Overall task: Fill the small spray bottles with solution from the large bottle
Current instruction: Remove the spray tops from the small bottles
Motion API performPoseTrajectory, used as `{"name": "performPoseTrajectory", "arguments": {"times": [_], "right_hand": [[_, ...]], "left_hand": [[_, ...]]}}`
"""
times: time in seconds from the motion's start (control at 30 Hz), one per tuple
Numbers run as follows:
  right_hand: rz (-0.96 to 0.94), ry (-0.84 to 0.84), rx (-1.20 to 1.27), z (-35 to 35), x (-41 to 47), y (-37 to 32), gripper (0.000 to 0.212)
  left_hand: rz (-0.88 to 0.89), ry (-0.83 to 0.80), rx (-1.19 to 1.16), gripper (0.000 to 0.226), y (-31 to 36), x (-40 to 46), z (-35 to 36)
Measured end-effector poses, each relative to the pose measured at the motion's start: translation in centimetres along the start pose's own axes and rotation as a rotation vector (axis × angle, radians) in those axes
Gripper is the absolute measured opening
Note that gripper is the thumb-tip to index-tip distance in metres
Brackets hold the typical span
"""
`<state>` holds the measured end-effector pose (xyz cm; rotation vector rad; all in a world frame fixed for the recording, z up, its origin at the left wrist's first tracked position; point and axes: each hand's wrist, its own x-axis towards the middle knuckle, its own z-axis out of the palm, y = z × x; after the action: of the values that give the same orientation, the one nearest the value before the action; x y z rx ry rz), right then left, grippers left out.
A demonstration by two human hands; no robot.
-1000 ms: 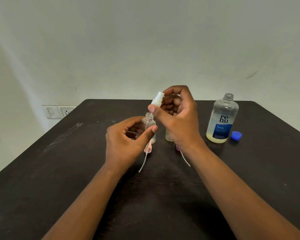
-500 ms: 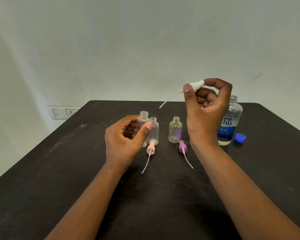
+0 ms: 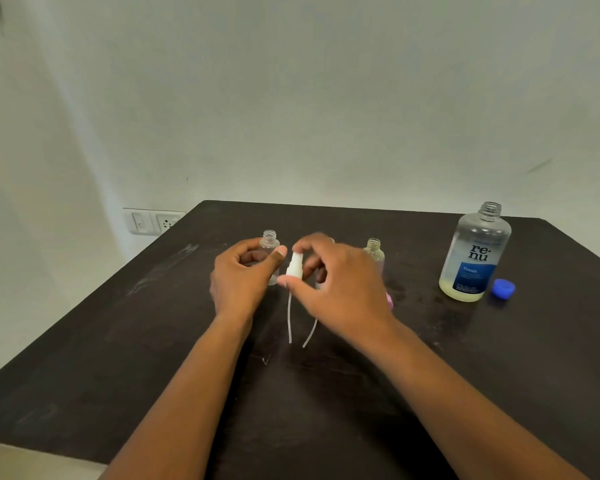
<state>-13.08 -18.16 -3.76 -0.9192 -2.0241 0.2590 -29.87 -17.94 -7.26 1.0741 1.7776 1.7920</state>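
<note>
My left hand [image 3: 243,275] grips a small clear spray bottle [image 3: 270,242] standing open on the dark table [image 3: 118,341]. My right hand [image 3: 340,289] pinches a white spray pump head [image 3: 295,265], whose thin dip tube [image 3: 289,320] hangs down toward the table. A second small open bottle [image 3: 374,252] stands just right of my right hand. Another small bottle is mostly hidden behind that hand. A pink-purple pump head [image 3: 390,301] peeks out under my right wrist. The large open solution bottle [image 3: 475,254] stands at the right, with yellowish liquid low inside.
A blue cap [image 3: 503,288] lies beside the large bottle. Another loose dip tube [image 3: 310,332] lies on the table between my wrists. A wall switch and socket [image 3: 153,221] sit behind the table's left corner. The wall stands close behind the table.
My right hand has come down and left from high beside the large bottle, carrying the white pump head to just above the table beside my left hand. The left hand still holds its bottle.
</note>
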Motion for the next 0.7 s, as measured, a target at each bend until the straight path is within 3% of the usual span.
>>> {"name": "performPoseTrajectory", "arguments": {"times": [0.27, 0.53, 0.7], "right_hand": [[0.088, -0.146, -0.239, 1.4, 0.0, -0.4, 0.044], [0.110, -0.237, -0.389, 2.5, 0.2, -0.5, 0.034], [0.101, -0.303, -0.427, 3.0, 0.3, -0.3, 0.036]], "left_hand": [[-0.130, -0.126, -0.042, 0.040, -0.5, 1.0, 0.2], [-0.131, -0.122, -0.013, 0.030, -0.5, 0.8, 0.4], [-0.150, -0.162, -0.042, 0.046, 0.0, 0.3, 0.5]]}}
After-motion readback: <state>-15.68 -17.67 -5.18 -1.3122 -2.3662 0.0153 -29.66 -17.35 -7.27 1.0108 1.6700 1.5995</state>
